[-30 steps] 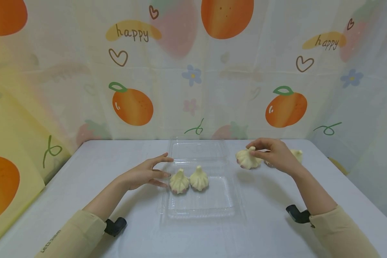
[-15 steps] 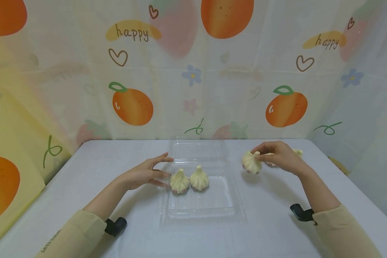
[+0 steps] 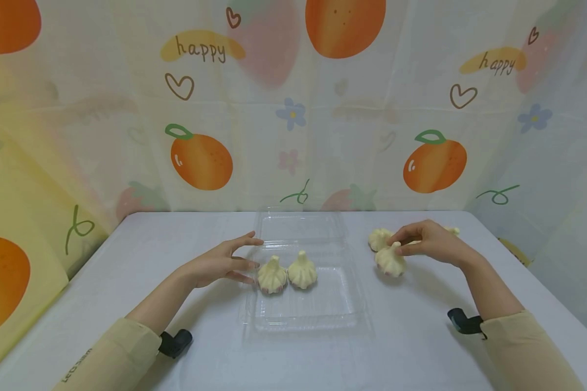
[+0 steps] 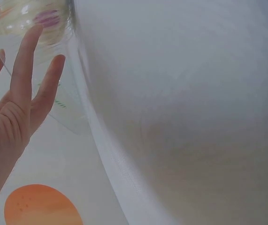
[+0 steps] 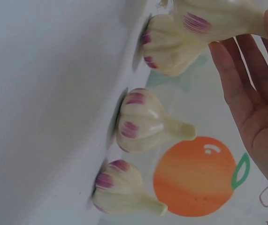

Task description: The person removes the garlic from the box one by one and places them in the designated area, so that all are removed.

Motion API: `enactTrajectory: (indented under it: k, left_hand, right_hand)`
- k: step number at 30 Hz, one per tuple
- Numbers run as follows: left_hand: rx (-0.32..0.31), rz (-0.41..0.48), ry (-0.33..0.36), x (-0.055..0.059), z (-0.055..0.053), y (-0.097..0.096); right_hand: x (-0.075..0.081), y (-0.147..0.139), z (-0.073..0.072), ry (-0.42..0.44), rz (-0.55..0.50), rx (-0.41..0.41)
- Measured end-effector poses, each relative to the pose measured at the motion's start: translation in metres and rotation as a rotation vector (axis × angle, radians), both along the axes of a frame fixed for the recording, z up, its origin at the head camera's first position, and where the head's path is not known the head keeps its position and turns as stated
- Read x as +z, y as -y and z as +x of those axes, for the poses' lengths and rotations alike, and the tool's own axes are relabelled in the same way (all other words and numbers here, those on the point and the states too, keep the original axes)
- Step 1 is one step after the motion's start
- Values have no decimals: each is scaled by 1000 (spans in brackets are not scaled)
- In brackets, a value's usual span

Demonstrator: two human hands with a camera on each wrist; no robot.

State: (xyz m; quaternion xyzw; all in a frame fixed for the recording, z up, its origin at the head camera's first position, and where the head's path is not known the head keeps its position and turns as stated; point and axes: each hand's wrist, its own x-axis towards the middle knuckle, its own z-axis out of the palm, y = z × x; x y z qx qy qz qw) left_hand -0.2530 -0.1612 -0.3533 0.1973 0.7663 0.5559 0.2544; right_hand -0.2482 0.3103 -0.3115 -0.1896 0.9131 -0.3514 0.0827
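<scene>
1. The right hand's [image 3: 431, 243] grip is pinched tight on the stem of a garlic bulb [image 3: 390, 262], held over the table [image 3: 411, 336], right of the clear box [image 3: 318, 308].
2. The left hand's [image 3: 215, 267] fingers are spread apart by the box's left edge; I can't tell whether they touch.
3. Two bulbs [image 3: 301, 272] stand side by side in the box; three more [image 5: 138, 124] stand on the table near the right hand.

Far garlic bulb [image 3: 453, 231] mostly hidden behind right hand [image 3: 432, 241], back from fingers; held bulb [image 5: 223, 21] at fingertips, boxed bulb [image 4: 44, 21] past left hand [image 4: 7, 126] fingertips, both cut by wrist-view top edges.
</scene>
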Motion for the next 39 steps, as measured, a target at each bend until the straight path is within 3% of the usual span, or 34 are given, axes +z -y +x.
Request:
enactTrajectory:
  k: [39]
  left_hand:
    - [6,-22,-6,-2,-1,0]
  right_hand:
    - [-11,-8,-2,30,37,90]
